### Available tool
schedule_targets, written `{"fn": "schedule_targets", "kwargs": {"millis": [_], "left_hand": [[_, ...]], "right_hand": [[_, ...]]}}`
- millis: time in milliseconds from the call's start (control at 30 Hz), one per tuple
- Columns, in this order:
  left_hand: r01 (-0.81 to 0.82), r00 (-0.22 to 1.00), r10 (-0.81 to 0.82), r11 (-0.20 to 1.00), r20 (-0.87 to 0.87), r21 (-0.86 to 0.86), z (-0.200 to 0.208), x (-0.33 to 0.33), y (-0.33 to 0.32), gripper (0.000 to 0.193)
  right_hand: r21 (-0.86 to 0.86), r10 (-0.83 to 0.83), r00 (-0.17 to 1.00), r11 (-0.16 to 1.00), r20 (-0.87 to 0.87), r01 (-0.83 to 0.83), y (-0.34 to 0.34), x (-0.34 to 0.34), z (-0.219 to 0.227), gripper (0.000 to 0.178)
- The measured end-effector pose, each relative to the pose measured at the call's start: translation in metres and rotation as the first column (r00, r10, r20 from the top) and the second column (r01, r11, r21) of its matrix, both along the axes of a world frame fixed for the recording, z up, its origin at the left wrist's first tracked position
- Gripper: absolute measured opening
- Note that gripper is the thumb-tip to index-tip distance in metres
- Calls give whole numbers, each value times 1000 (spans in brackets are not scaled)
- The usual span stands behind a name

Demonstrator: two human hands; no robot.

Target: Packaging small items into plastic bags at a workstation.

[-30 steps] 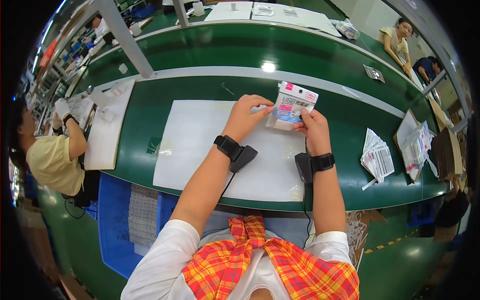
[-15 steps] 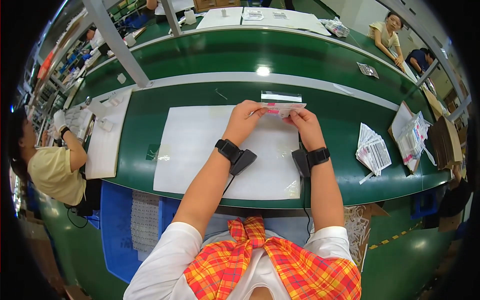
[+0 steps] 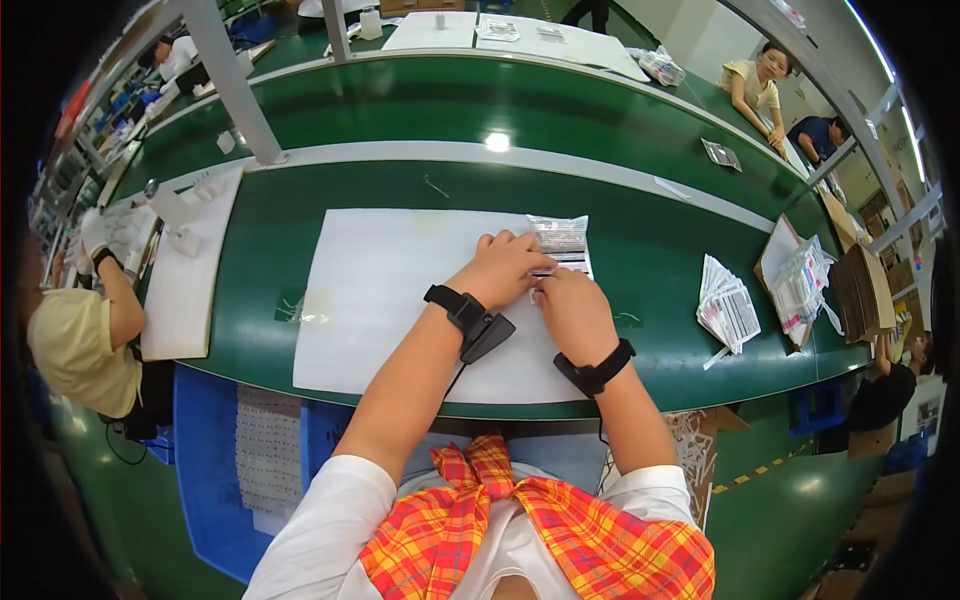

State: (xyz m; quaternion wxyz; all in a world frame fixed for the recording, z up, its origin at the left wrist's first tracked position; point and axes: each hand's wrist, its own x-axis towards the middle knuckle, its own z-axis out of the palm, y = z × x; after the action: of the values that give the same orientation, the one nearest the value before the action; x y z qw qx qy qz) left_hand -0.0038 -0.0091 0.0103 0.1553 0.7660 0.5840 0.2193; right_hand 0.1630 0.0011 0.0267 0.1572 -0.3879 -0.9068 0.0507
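Observation:
A flat printed silver-white pouch lies by the far right corner of a white sheet on the green table. My left hand is closed at the pouch's near end, its fingertips on the lower left edge. Right beside it, my right hand has its fingers bent and pressed together at the same near end. The fingertips of both hands meet there, and they hide that part of the pouch. Each wrist wears a black strap; the left one carries a black block.
To the right lie a fanned pile of printed pouches, an open box of similar pouches and a brown carton. A blue bin stands below the table at left. Co-workers sit at left and far right.
The pouch, held up edge-on with pink print showing, now lies flat with its printed face up. Both hands have come closer together and nearer to me. The view has shifted slightly.

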Motion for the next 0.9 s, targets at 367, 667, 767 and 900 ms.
{"fn": "schedule_targets", "kwargs": {"millis": [367,667,767,900], "left_hand": [[18,1000,-19,998,-19,-54,-1,-5,1,40],[14,999,-17,997,-33,-70,4,-4,0,39],[21,1000,-23,998,-17,-67,1,-5,1,38],[28,999,-26,998,34,-58,-3,-5,-1,36]], "right_hand": [[-125,65,985,989,-159,-85,8,3,5,10],[-117,101,995,988,-20,-103,14,3,-3,3],[-105,181,983,977,-27,-183,10,19,1,4],[-201,142,970,962,-199,-183,8,90,19,5]]}}
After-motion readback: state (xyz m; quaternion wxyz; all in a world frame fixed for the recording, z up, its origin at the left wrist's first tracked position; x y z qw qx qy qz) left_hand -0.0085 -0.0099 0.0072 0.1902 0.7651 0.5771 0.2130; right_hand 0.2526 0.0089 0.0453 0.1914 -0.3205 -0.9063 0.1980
